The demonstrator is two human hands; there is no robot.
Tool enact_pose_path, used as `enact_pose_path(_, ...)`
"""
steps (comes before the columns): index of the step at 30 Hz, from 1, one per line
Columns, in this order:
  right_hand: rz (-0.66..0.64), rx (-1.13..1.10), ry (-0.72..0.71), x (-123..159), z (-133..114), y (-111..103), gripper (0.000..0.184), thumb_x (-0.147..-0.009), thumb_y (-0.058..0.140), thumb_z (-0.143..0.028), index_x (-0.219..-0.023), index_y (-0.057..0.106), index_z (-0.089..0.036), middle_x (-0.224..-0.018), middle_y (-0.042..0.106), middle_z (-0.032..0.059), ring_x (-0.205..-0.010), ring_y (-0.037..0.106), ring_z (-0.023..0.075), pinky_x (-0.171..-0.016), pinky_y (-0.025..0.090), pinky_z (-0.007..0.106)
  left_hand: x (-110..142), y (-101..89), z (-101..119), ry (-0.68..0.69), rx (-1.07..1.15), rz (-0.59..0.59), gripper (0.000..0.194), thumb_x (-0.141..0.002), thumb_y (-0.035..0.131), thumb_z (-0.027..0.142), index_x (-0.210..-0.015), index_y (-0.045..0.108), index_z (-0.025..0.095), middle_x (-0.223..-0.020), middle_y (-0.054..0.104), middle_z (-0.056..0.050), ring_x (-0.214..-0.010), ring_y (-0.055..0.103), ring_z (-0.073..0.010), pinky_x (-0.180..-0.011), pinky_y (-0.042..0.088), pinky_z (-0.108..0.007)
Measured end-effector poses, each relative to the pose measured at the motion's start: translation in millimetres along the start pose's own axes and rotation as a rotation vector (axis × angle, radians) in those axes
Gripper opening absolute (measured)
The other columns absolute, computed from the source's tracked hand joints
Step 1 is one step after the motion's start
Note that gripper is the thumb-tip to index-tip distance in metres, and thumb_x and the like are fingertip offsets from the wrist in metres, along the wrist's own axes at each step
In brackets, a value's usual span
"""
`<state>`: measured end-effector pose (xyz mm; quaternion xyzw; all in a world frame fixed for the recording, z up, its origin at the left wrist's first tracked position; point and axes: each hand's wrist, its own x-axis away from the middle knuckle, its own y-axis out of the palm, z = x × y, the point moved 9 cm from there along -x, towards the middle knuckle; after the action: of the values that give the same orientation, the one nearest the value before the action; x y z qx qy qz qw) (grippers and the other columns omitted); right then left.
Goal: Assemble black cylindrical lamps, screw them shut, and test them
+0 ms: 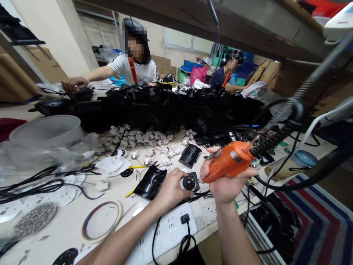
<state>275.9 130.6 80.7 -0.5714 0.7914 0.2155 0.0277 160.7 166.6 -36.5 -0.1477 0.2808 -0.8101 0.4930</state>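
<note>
My right hand (pixel 223 187) is wrapped round an orange electric screwdriver (pixel 230 160), whose black cable runs up to the right. The tool's tip points left and down, toward my left hand (pixel 173 186). In that hand's fingers is a small round part (pixel 188 182) with a black, perforated face and a light side. A dark square piece (pixel 196 180) shows just behind it. Left of my fingers lies a black curved plastic housing (pixel 150 182). Another black plastic shell (pixel 190 155) lies beyond my hands.
White motor-like parts (pixel 138 138) lie scattered across the table. Black pieces (pixel 165 108) form a long heap behind them. A power strip (pixel 171 224), a tape roll (pixel 102 221), a pile of screws (pixel 35 220) and a translucent tub (pixel 49 129) are nearby. Two people sit opposite.
</note>
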Motion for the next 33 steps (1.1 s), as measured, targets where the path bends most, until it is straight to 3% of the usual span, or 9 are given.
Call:
enact_pose_path(3, -0.073, -0.136, -0.069, 5.8, -14.7, 14.3, 0.084, -0.068, 0.031, -0.091, -0.093, 0.063, -0.018, -0.046, 0.053, -0.0009, -0.034, 0.042, 0.0143, -0.035, 0.035, 0.026, -0.3, -0.8, 2.7, -0.005, -0.016, 0.014, 0.039, -0.052, 0.086, 0.024, -0.085, 0.066, 0.019, -0.085, 0.058, -0.002, -0.086, 0.055, -0.0224, -0.075, 0.041, -0.031)
enact_pose_path(10, -0.121, -0.236, -0.088, 5.3, -8.2, 28.0, 0.081, -0.069, 0.041, -0.088, -0.090, 0.068, -0.015, -0.048, 0.056, 0.0002, -0.036, 0.043, 0.0132, -0.036, 0.036, 0.025, 0.9, 0.5, 1.1, 0.012, -0.019, 0.029, 0.031, -0.054, 0.084, 0.023, -0.077, 0.062, 0.019, -0.081, 0.055, 0.000, -0.085, 0.054, -0.0214, -0.072, 0.039, -0.030)
enact_pose_path(28, -0.129, -0.177, -0.031, 4.7, 6.8, 31.6, 0.079, -0.069, 0.039, -0.089, -0.086, 0.066, -0.017, -0.047, 0.055, -0.0008, -0.034, 0.043, 0.0125, -0.036, 0.035, 0.025, 0.3, 1.0, -0.5, 0.031, 0.041, 0.035, 0.035, -0.051, 0.086, 0.021, -0.079, 0.066, 0.019, -0.081, 0.057, 0.000, -0.082, 0.054, -0.0210, -0.071, 0.040, -0.030)
enact_pose_path(33, -0.192, -0.151, -0.022, 6.4, 14.2, 36.8, 0.079, -0.063, 0.049, -0.090, -0.088, 0.064, -0.017, -0.050, 0.054, -0.0014, -0.035, 0.042, 0.0120, -0.035, 0.033, 0.024, 0.4, 1.4, 1.0, 0.064, 0.069, 0.031, 0.037, -0.050, 0.086, 0.020, -0.083, 0.067, 0.020, -0.086, 0.060, -0.001, -0.084, 0.056, -0.0209, -0.073, 0.042, -0.030)
